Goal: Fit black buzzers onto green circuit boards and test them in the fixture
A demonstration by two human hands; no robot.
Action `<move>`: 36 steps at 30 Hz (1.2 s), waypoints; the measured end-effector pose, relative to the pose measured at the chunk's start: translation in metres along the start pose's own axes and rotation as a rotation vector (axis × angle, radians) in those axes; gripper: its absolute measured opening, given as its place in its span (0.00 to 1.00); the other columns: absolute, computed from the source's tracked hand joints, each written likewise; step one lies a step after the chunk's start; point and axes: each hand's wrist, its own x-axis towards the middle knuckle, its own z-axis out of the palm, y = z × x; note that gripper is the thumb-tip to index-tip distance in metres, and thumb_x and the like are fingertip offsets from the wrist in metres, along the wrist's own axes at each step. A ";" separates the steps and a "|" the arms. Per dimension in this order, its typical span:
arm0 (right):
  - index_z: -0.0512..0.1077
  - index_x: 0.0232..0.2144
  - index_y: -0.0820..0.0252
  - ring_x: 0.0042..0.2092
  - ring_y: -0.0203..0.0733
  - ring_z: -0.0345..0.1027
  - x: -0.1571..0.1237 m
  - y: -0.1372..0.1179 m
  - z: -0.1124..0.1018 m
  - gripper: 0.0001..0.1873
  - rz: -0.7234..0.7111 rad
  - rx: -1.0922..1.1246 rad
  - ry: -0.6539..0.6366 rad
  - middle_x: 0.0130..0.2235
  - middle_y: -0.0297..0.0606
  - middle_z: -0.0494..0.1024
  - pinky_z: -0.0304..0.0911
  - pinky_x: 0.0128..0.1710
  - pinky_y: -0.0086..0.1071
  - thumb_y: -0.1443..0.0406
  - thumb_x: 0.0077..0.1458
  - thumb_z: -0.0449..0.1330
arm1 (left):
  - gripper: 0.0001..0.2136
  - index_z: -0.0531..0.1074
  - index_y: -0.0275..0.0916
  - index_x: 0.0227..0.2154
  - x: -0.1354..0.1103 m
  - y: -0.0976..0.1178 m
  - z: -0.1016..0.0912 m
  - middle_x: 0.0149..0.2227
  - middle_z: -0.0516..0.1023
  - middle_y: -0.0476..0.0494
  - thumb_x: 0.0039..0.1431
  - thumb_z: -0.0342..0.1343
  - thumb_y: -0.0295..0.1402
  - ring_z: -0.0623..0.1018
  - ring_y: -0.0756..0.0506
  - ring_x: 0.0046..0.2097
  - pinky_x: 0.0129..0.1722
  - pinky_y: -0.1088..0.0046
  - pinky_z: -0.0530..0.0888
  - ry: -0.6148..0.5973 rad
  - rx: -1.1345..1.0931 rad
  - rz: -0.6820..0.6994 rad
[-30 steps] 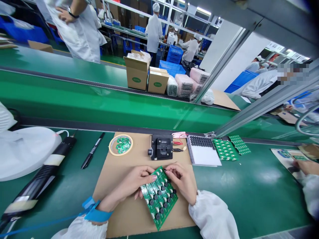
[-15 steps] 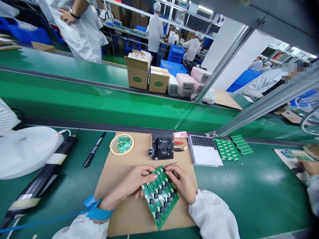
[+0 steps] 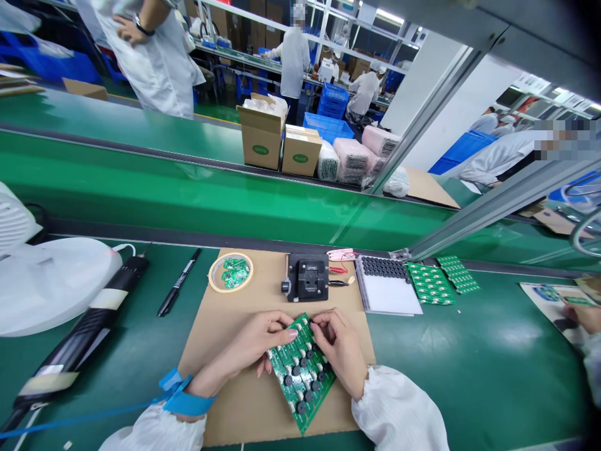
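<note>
My left hand (image 3: pixel 263 338) is closed on a green circuit board (image 3: pixel 300 382), thumb on top and fingers beneath. The board is tilted over a cardboard sheet (image 3: pixel 235 401), one corner pointing toward me. Rows of white connectors and round black buzzers (image 3: pixel 301 408) stand on it. At the board's upper right edge, my right hand (image 3: pixel 340 347) is pinched on a small black part, mostly hidden by the fingertips. This hand also covers some buzzers along the right side. A blue wrist strap (image 3: pixel 188 398) with a cord circles my left wrist.
Behind the board are a tape roll (image 3: pixel 231 273) holding small green boards, a black test fixture (image 3: pixel 307 279) and a white tray (image 3: pixel 389 297) with rows of black buzzers. More circuit boards (image 3: pixel 429 283) lie to the right. At left are a marker (image 3: pixel 178 285) and an electric screwdriver (image 3: pixel 84 338).
My right hand has shifted slightly, its wrist lower, and it covers more of the board's right side. My left hand and the board have hardly moved.
</note>
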 end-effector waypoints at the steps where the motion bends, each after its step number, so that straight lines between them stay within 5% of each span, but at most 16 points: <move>1: 0.71 0.33 0.57 0.26 0.36 0.64 0.000 -0.002 0.000 0.09 0.000 -0.025 0.002 0.29 0.33 0.72 0.62 0.25 0.29 0.62 0.63 0.54 | 0.20 0.72 0.36 0.38 0.000 0.000 0.000 0.21 0.73 0.54 0.53 0.62 0.48 0.69 0.55 0.15 0.09 0.87 0.62 -0.003 0.002 0.002; 7: 0.69 0.32 0.56 0.25 0.37 0.65 0.001 -0.011 -0.003 0.08 0.004 -0.155 -0.025 0.28 0.32 0.71 0.61 0.26 0.31 0.63 0.63 0.53 | 0.19 0.71 0.35 0.37 -0.001 0.002 0.001 0.20 0.73 0.53 0.54 0.62 0.48 0.69 0.55 0.15 0.09 0.88 0.62 -0.009 0.011 0.004; 12: 0.71 0.31 0.57 0.24 0.36 0.64 0.005 -0.006 -0.007 0.08 0.033 -0.032 -0.068 0.27 0.31 0.71 0.62 0.25 0.29 0.64 0.62 0.55 | 0.19 0.71 0.35 0.37 -0.002 0.003 0.003 0.19 0.72 0.54 0.54 0.62 0.47 0.68 0.56 0.15 0.09 0.88 0.62 -0.001 0.009 0.009; 17: 0.73 0.36 0.58 0.35 0.42 0.73 -0.002 -0.008 -0.008 0.06 -0.068 -0.166 -0.095 0.35 0.37 0.77 0.68 0.34 0.33 0.68 0.63 0.56 | 0.20 0.71 0.35 0.38 -0.001 0.001 0.001 0.20 0.73 0.54 0.53 0.62 0.48 0.69 0.56 0.15 0.09 0.88 0.62 0.000 0.012 0.000; 21: 0.71 0.47 0.60 0.40 0.48 0.74 -0.011 -0.020 -0.005 0.14 -0.122 -0.358 -0.189 0.40 0.41 0.78 0.70 0.34 0.37 0.74 0.62 0.52 | 0.22 0.71 0.34 0.38 0.000 0.000 0.000 0.21 0.74 0.53 0.52 0.62 0.49 0.70 0.55 0.15 0.09 0.87 0.62 0.012 0.021 -0.007; 25: 0.73 0.45 0.56 0.42 0.45 0.75 -0.004 -0.019 -0.015 0.15 -0.067 -0.201 -0.250 0.42 0.39 0.79 0.70 0.38 0.35 0.72 0.63 0.50 | 0.23 0.73 0.33 0.39 0.000 0.001 0.001 0.20 0.72 0.52 0.53 0.60 0.51 0.69 0.55 0.16 0.11 0.86 0.63 0.017 0.025 0.006; 28: 0.75 0.41 0.54 0.39 0.42 0.75 0.012 0.007 -0.045 0.13 0.036 -0.054 -0.172 0.40 0.37 0.80 0.69 0.40 0.33 0.63 0.65 0.50 | 0.23 0.72 0.35 0.44 -0.002 0.001 0.000 0.22 0.73 0.53 0.54 0.61 0.49 0.70 0.55 0.17 0.13 0.85 0.64 -0.001 0.024 0.026; 32: 0.75 0.39 0.58 0.28 0.44 0.71 0.033 0.073 -0.099 0.22 0.254 -0.302 0.239 0.36 0.41 0.79 0.66 0.31 0.37 0.50 0.60 0.49 | 0.25 0.71 0.38 0.44 -0.005 -0.001 -0.003 0.33 0.76 0.51 0.44 0.70 0.43 0.70 0.57 0.22 0.18 0.85 0.65 -0.063 -0.039 0.045; 36: 0.75 0.37 0.62 0.30 0.48 0.69 0.039 0.121 -0.125 0.28 0.287 -0.461 0.344 0.37 0.47 0.76 0.64 0.32 0.41 0.46 0.57 0.47 | 0.22 0.71 0.36 0.33 -0.003 -0.003 -0.003 0.24 0.72 0.54 0.42 0.69 0.46 0.69 0.55 0.22 0.18 0.83 0.62 -0.027 -0.031 0.030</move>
